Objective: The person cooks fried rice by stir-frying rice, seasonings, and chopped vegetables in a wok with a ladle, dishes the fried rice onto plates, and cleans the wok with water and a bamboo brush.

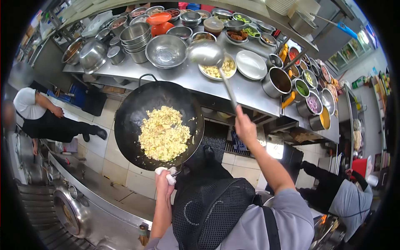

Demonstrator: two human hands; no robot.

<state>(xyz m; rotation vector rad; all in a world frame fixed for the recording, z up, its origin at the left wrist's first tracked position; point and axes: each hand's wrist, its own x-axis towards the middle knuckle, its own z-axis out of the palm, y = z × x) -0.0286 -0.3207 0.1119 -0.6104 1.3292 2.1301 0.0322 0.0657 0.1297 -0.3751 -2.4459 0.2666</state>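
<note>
In the head view, my left hand (161, 183) is closed round the near handle of a black wok (127, 116), with a white cloth (171, 176) at the grip. The wok is held in front of me, and fried rice (164, 133) with bits of egg and green lies in it. My right hand (246, 128) grips a long-handled metal ladle (227, 85), whose blurred bowl hangs over the steel counter. Partly hidden beneath it is a white plate (213, 78) heaped with more rice. A stack of white plates (251, 66) sits just right of that.
The steel counter (250, 95) carries a large metal bowl (166, 51), stacked bowls (135, 35) and several ingredient pots, including a dark sauce pot (278, 80). A shelf (250, 16) runs above. One person (31, 104) stands at left, another (348, 198) at right.
</note>
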